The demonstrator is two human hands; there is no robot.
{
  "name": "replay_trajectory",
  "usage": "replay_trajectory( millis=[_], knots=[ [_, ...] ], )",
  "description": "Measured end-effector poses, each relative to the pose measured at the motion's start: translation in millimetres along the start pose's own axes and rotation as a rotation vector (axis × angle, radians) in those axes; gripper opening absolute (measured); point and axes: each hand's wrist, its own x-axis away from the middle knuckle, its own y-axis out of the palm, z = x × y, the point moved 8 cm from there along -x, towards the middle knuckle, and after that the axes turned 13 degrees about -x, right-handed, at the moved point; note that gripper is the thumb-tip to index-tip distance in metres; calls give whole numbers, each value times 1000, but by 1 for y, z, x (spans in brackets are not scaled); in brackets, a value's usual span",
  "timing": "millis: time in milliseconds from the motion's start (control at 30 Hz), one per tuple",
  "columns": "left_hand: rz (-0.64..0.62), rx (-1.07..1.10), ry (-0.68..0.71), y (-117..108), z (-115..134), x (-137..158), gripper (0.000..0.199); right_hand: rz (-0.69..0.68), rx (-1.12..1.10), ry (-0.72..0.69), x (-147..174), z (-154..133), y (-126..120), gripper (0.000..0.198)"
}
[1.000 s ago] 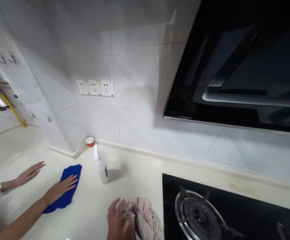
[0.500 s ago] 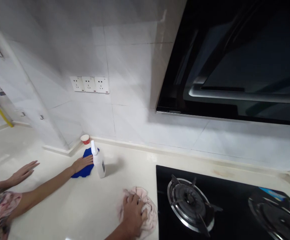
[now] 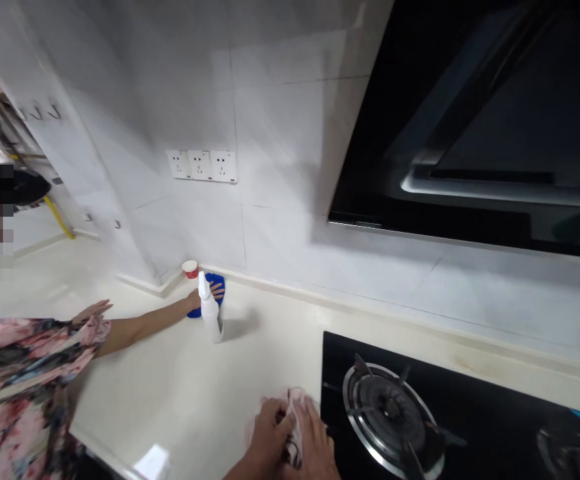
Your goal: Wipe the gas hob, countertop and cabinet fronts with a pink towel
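Observation:
A crumpled pale pink cloth (image 3: 295,427) is bunched on the cream counter (image 3: 180,393), just left of the gas stove (image 3: 337,400). My left hand (image 3: 269,430) grips its left side with fingers curled. From the right, my right hand (image 3: 314,433) closes over the same cloth; the two hands are side by side, and part of the cloth is hidden under them. Farther back stands a white spray bottle (image 3: 211,317), upright.
At the left, a co-worker in a floral top (image 3: 25,380) presses a blue cloth (image 3: 217,281) on the counter behind the bottle. A red-and-white paper cup (image 3: 191,270) sits in the corner. A black range hood (image 3: 470,133) overhangs the stove. Wall sockets (image 3: 201,165) are above the counter.
My right hand has come into view and joined my left on the pink cloth, which is more bunched. The co-worker has leaned in and slid the blue cloth toward the wall. My view has shifted left.

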Motion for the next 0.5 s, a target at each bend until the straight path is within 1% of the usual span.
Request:
replay_trajectory(
  millis=[33,67,133,200,267,300,367,433,500],
  knots=[
    [-7,74,-28,-1,-5,2,37,-26,32,8,-7,-5,11,99],
    [-8,118,-53,-3,-11,4,40,-33,60,13,-13,-9,19,95],
    [13,133,-83,-11,-20,7,43,-27,87,4,-21,-15,28,83],
    [57,120,-97,-22,-27,11,45,-71,65,-58,-27,-27,34,73],
    [124,104,-112,-38,-32,14,49,-123,3,-140,-34,-40,34,70],
    [166,94,-111,-48,-32,15,51,-127,-36,-165,-39,-45,31,71],
    [276,65,-87,-74,-31,14,54,-74,-133,-155,-53,-49,15,68],
    [380,19,-41,-101,-29,6,53,21,-242,-117,-73,-46,-9,60],
    [405,-80,27,-119,-28,-10,46,147,-322,-118,-94,-44,-41,50]
  ],
)
